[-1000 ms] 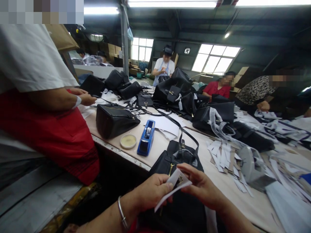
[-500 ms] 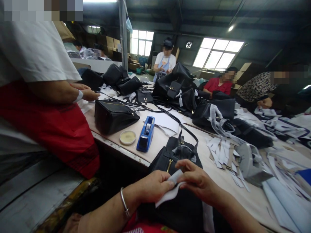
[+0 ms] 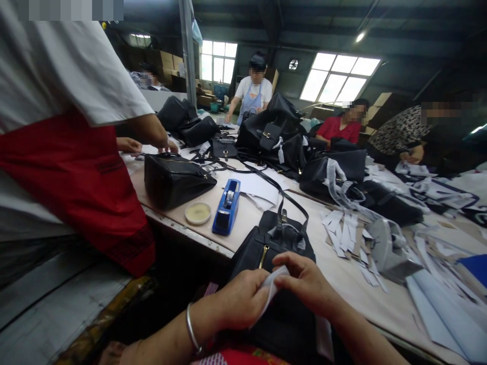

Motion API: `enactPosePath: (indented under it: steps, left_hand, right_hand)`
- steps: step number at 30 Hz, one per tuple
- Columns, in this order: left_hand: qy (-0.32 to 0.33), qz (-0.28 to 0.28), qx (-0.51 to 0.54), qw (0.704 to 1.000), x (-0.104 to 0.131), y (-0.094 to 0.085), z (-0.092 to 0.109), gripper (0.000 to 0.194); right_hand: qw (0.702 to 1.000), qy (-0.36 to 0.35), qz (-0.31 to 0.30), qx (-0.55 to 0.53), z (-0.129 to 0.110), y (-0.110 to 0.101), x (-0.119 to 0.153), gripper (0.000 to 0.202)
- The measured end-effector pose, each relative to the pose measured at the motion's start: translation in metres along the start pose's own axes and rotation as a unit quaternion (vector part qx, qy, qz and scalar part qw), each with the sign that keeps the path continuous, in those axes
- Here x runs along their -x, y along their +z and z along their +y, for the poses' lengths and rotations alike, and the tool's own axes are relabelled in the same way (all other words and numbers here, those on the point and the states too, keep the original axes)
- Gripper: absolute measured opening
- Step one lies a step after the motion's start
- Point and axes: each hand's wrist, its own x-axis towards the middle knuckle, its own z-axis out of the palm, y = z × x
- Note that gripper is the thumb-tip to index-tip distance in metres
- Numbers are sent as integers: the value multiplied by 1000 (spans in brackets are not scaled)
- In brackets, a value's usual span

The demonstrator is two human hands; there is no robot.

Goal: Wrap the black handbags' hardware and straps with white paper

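My left hand and my right hand meet over a black handbag at the table's front edge. Between them is a strip of thin white wrapping material, pinched by the fingers of both hands; what it covers, if anything, is hidden. The bag lies partly off the table toward me, with a gold zipper showing above my left hand. Its handles point away from me, and a long strap runs across the table. More white wrapping hangs at the bag's lower right.
A blue tape dispenser and a small round dish stand left of the bag. Cut white strips and a grey dispenser lie right. Black bags are piled behind. A co-worker in a red apron stands left.
My hands have drawn closer round the white wrapping, and its loose end now sits nearer my left palm. The co-worker at left has reached onto the black bag there.
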Motion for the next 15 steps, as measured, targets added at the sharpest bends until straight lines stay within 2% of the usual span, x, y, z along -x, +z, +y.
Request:
enactPosePath:
  steps: [2,4,6,9,11,13,15]
  left_hand:
    - [-4,-52,75,996,-1,-9,1,28]
    - [-20,-68,108,992,-3,-11,2,30]
    - [-41,-36,96,994,-7,-6,5,33]
    - [-45,17,75,996,-10,11,9,41]
    - [-41,25,71,996,-12,21,10,49]
    - [-53,32,50,997,-15,25,7,53]
    - [-67,37,22,997,-20,23,1,56]
  right_hand:
    - [999,-14,8,35,-2,0,1,26]
    - [997,-34,21,62,-4,-1,2,28]
    - [995,-46,40,74,-6,1,3,29]
    - [998,-32,48,38,-6,5,9,22]
    - [999,-23,48,10,-5,5,12,14]
    - [995,-48,75,39,-3,-6,11,12]
    - [979,-79,155,109,-1,-39,8,16]
